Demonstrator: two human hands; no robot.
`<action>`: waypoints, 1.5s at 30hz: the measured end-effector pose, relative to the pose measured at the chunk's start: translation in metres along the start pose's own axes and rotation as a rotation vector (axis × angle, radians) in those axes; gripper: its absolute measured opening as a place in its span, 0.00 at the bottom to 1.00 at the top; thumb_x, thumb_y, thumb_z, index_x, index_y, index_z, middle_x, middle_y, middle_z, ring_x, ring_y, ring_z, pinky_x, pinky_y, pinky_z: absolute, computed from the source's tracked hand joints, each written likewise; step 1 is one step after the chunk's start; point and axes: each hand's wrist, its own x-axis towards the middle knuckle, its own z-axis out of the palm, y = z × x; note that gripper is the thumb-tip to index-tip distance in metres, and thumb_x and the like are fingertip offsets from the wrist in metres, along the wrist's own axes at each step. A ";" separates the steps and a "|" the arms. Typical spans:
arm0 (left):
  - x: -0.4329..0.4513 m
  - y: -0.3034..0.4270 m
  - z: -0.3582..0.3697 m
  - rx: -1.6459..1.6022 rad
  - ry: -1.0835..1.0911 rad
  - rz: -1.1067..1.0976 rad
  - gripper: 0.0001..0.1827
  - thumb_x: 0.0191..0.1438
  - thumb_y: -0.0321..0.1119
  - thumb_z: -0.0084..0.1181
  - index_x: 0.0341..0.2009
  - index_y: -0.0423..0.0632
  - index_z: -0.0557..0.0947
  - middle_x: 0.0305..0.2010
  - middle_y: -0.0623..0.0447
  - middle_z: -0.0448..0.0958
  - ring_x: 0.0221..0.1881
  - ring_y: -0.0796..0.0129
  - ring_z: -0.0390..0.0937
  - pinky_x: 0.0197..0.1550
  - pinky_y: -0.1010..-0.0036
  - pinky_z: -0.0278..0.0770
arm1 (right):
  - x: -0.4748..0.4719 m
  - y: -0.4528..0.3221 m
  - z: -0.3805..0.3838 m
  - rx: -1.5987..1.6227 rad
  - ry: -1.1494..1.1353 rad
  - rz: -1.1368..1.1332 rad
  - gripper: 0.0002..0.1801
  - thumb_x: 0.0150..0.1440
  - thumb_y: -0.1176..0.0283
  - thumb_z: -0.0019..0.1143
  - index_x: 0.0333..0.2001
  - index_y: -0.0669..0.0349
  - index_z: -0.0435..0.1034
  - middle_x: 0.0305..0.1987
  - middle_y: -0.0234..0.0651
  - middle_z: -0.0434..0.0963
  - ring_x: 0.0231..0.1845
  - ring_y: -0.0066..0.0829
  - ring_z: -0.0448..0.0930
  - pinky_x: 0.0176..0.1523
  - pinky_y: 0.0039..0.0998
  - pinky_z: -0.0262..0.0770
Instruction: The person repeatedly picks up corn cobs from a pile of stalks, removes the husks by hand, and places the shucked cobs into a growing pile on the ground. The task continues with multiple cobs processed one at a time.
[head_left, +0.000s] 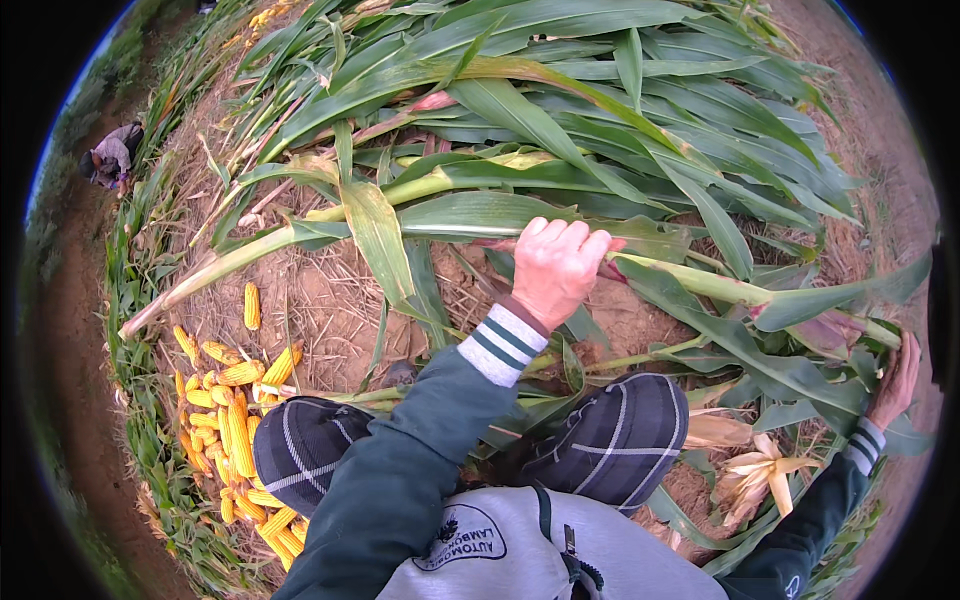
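Observation:
My left hand (559, 262) is closed around a long corn stalk (697, 279), near the middle of its length. The stalk lies crosswise before me; its pale butt end points left, and broad green leaves hang from it. At the far right my right hand (894, 379) holds the other end, where a husk-covered part (825, 331) joins the stem. Some of its fingers are hidden. Beyond my hands lies a thick heap of green cut corn stalks (585, 112). Husked yellow corn cobs (238, 431) are piled by my left knee, with a single cob (252, 306) apart from them.
Dry opened husks (761, 472) lie beside my right knee. Straw-strewn soil (322, 300) shows between the heap and my knees. A row of green leaves (157, 450) runs down the left side. Another person (116, 156) is bent low at the far upper left.

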 end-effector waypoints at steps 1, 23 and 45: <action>-0.018 -0.007 0.009 0.016 -0.097 -0.038 0.11 0.46 0.38 0.59 0.19 0.51 0.72 0.15 0.57 0.65 0.20 0.65 0.68 0.26 0.70 0.61 | -0.016 -0.021 0.016 -0.010 0.063 -0.029 0.18 0.58 0.74 0.46 0.53 0.57 0.66 0.54 0.36 0.70 0.57 0.34 0.68 0.59 0.31 0.63; -0.157 -0.032 0.059 -0.120 -0.928 -0.067 0.11 0.47 0.38 0.56 0.36 0.51 0.75 0.26 0.50 0.75 0.29 0.56 0.75 0.30 0.63 0.73 | 0.016 -0.308 0.175 0.792 -0.399 0.035 0.17 0.55 0.70 0.47 0.49 0.62 0.64 0.40 0.47 0.73 0.42 0.48 0.73 0.45 0.41 0.70; -0.118 0.083 0.156 -0.474 -1.105 -0.229 0.31 0.43 0.48 0.60 0.42 0.37 0.67 0.27 0.39 0.76 0.31 0.47 0.77 0.33 0.57 0.73 | -0.059 -0.283 0.191 1.468 -0.463 1.055 0.20 0.51 0.63 0.57 0.44 0.63 0.66 0.35 0.32 0.74 0.35 0.23 0.73 0.41 0.27 0.71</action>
